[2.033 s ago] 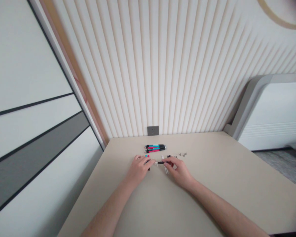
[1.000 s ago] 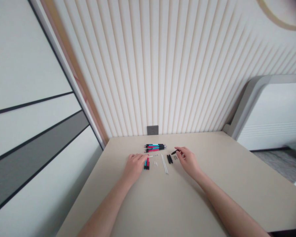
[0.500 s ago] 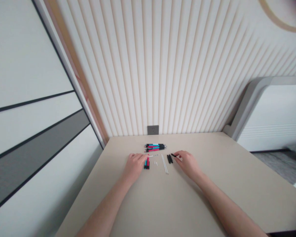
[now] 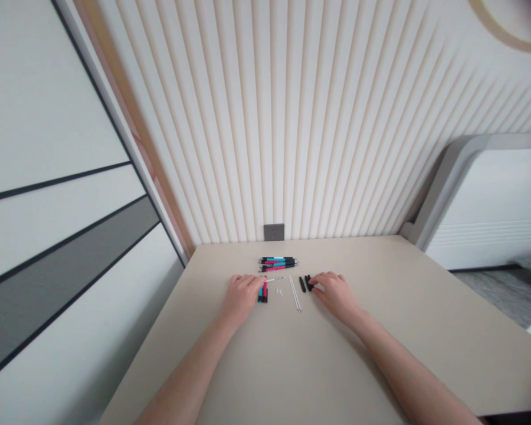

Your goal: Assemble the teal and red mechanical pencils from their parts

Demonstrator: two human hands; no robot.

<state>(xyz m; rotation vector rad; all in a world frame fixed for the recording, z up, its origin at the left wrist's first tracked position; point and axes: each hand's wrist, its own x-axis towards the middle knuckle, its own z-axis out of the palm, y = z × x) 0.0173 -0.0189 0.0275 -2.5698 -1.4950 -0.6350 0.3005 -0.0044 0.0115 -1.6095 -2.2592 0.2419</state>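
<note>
Left hand: my left hand (image 4: 241,295) rests palm-down on the beige table (image 4: 380,330), fingers loosely curled, fingertips touching the short red and blue pen barrels (image 4: 262,292) – I cannot tell whether it grips any of them.
Right hand: my right hand (image 4: 336,293) lies flat, fingers bent, tips against the small black pen pieces (image 4: 306,283); whether it has pinched one is hidden by the fingers.
Black pieces: they lie just left of the right fingertips, long axes running away from me, side by side – the right hand is plainly the nearer one.
White refills: two thin white plastic refill tubes (image 4: 295,293) lie between the hands, near the black pieces, also pointing away from me.
Small bits: tiny white parts (image 4: 279,291) sit between the barrels and the tubes.
Finished pens: a stack of black, blue and red pens (image 4: 278,264) lies crosswise farther back, apart from both hands.
Wall: a grey socket plate (image 4: 274,232) sits just above the table's far edge.
</note>
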